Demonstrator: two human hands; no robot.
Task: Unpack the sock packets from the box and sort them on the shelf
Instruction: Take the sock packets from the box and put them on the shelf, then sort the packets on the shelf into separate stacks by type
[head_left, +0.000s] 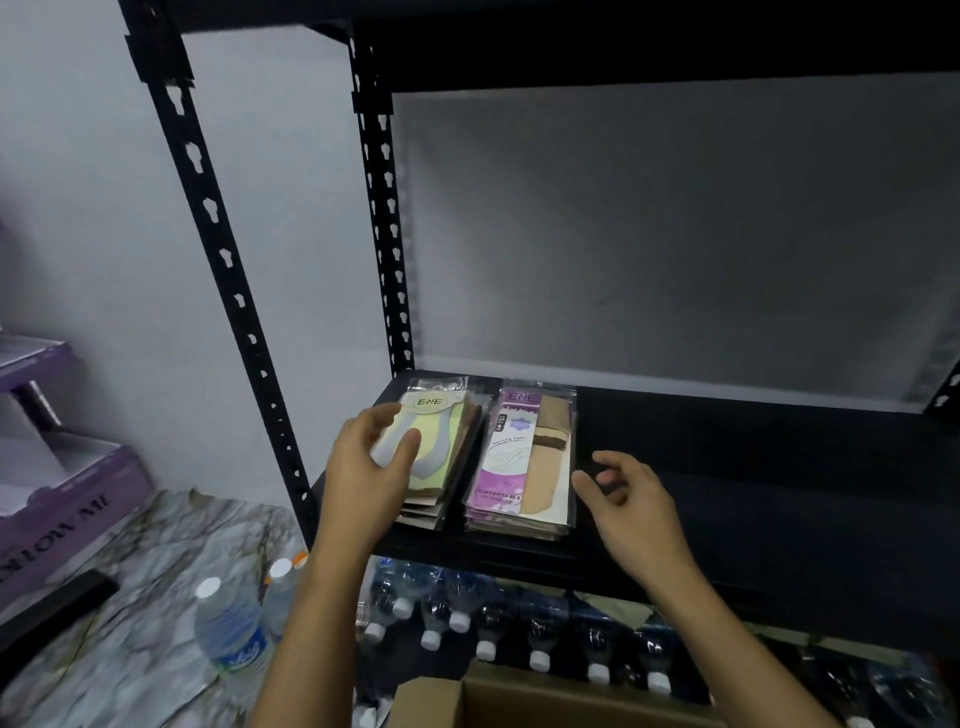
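Two stacks of sock packets lie side by side on the black shelf (727, 493): a yellow-fronted stack (447, 436) and a purple-fronted stack (519, 467). The left hand (363, 467) rests loosely curved on the yellow top packet; the right hand (628, 499) hovers open just beside the purple stack, holding nothing; the cardboard box (519, 696) sits below.

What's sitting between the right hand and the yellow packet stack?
In the head view, the purple packet stack lies between the right hand and the yellow packet stack.
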